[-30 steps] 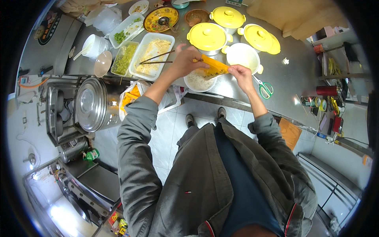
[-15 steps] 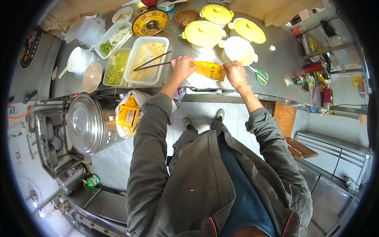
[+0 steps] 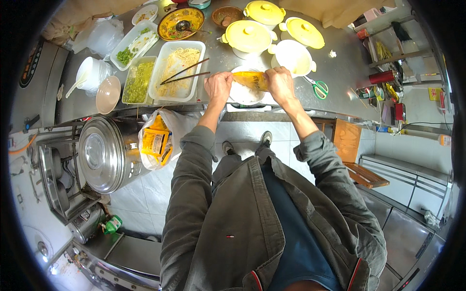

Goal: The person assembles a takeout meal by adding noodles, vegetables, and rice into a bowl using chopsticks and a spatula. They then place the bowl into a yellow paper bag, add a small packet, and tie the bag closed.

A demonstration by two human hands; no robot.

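Note:
A yellow plastic pouch (image 3: 251, 80) with dark print is stretched between both hands, over a white bowl (image 3: 245, 95) at the counter's front edge. My left hand (image 3: 218, 88) is closed on the pouch's left end. At its other end my right hand (image 3: 280, 85) grips it with curled fingers. The bowl's contents are partly covered by the pouch and look pale. Dark chopsticks (image 3: 187, 72) rest across a clear tub of noodles (image 3: 182, 59), their ends close to my left hand. Green-handled scissors (image 3: 319, 89) lie to the right of my right hand.
Lidded yellow pots (image 3: 248, 36) and an uncovered pot (image 3: 292, 59) stand behind the hands. Leftward are a tub of green chopped food (image 3: 140, 81), a beige bowl (image 3: 108, 94) and a patterned bowl with a ladle (image 3: 181, 23). Below hangs a bag of yellow packets (image 3: 156, 140) beside a large steel pot (image 3: 101, 154).
The pouch has moved slightly left and is now turned more edge-on, with both hands wrapped tighter round its ends. The view has shifted a little.

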